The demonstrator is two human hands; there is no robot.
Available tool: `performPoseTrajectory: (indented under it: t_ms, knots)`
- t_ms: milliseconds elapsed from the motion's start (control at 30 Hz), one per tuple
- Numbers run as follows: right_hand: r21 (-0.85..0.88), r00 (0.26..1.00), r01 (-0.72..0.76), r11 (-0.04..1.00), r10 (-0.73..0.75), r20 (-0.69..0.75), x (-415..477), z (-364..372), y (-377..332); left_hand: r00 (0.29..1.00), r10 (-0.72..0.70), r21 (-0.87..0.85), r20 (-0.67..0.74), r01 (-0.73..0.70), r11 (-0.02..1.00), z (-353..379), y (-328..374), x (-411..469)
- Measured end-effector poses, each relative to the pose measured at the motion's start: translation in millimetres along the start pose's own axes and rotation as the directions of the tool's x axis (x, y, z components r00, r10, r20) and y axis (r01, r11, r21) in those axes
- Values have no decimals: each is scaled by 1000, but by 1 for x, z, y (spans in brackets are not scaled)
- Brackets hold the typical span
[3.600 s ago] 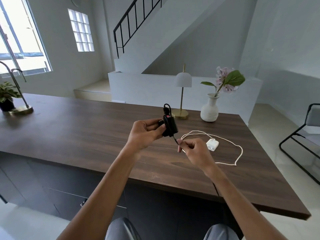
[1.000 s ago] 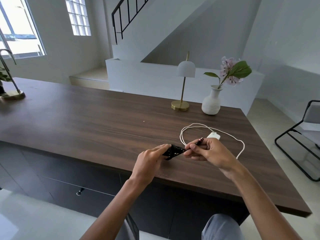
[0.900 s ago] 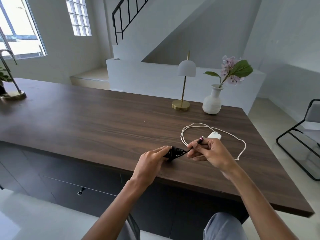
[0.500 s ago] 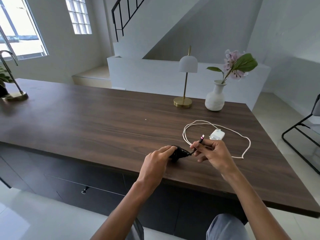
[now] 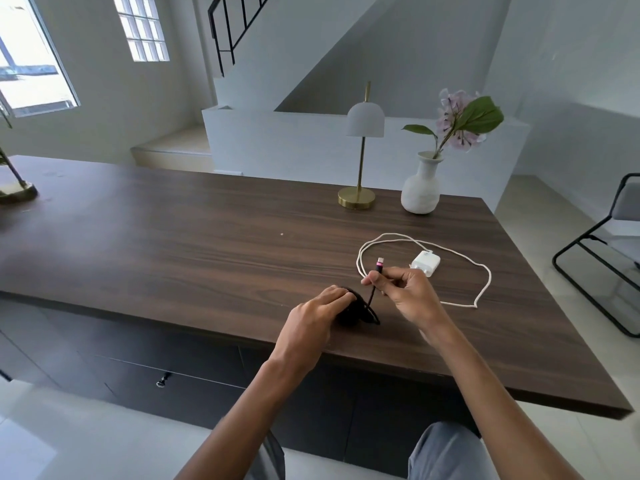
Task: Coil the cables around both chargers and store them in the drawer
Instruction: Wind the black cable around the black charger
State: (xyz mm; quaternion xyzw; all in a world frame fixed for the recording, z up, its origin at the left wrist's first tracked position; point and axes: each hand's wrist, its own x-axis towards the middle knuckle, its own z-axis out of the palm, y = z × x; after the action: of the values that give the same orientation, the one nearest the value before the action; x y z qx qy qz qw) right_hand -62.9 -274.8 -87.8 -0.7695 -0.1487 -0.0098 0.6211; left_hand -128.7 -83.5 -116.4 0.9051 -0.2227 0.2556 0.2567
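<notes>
The black charger [image 5: 349, 315], with its cable wound around it, lies on the dark wooden table [image 5: 207, 244] near the front edge. My left hand [image 5: 317, 315] rests over it, fingers curled on its top. My right hand [image 5: 403, 292] pinches the free end of the black cable [image 5: 372, 296] just below its pink-tipped plug [image 5: 380, 264], held up above the table. Behind my right hand the white charger [image 5: 425, 263] lies on the table with its white cable [image 5: 481, 268] spread in a loose loop. A dark drawer front with a small handle [image 5: 162, 380] is below the table edge.
A brass lamp with a white shade [image 5: 358, 188] and a white vase with a pink flower [image 5: 420, 188] stand at the back of the table. A brass base of a plant stand [image 5: 17, 192] is at far left. A black-framed chair [image 5: 602, 258] stands to the right.
The black charger was held up in the air, then came down onto the table under my left hand. My right hand has lifted the cable's plug end upward.
</notes>
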Motion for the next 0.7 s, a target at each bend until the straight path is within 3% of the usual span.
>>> performPoseTrajectory:
  t_ms: [233, 400, 567, 633, 700]
  knots:
    - [109, 992, -127, 986, 128, 2, -2, 9, 21, 986, -73, -125, -152, 54, 991, 8, 7, -8]
    - [88, 992, -121, 989, 123, -22, -3, 17, 23, 909, -363, -321, -205, 288, 902, 20, -1, -3]
    - [112, 988, -138, 984, 144, -53, -3, 20, 26, 817, -558, -513, -144, 420, 748, 14, -3, 7]
    - [133, 987, -143, 981, 152, -60, -3, 22, 25, 760, -648, -614, -53, 487, 621, 12, -7, 9]
    - [148, 985, -157, 976, 166, -48, -2, 24, 27, 741, -672, -614, 19, 539, 577, 12, -12, 11]
